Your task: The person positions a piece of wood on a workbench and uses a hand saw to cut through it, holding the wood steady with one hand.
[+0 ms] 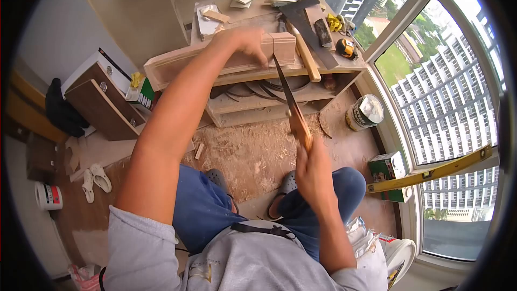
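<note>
My right hand (315, 175) is wrapped round the wooden handle of a handsaw (289, 99). The narrow dark blade points up and away from me, its tip end against the front face of a long wooden board (283, 48) near the board's right end. Thin lines run down the wood by the blade. My left hand (249, 43) clasps the board just left of the saw, thumb on the front face and fingers over the top edge, partly hidden. The board lies along the front of a low wooden cabinet (344, 73).
A hammer-like wooden handle (306, 56), a tape measure (346, 48) and a dark flat blade (318, 37) lie on the cabinet top. Shavings cover the floor (242, 151). A paint can (365, 112) and a yellow spirit level (431, 175) are by the windows. Cabinet doors (97, 97) lean left.
</note>
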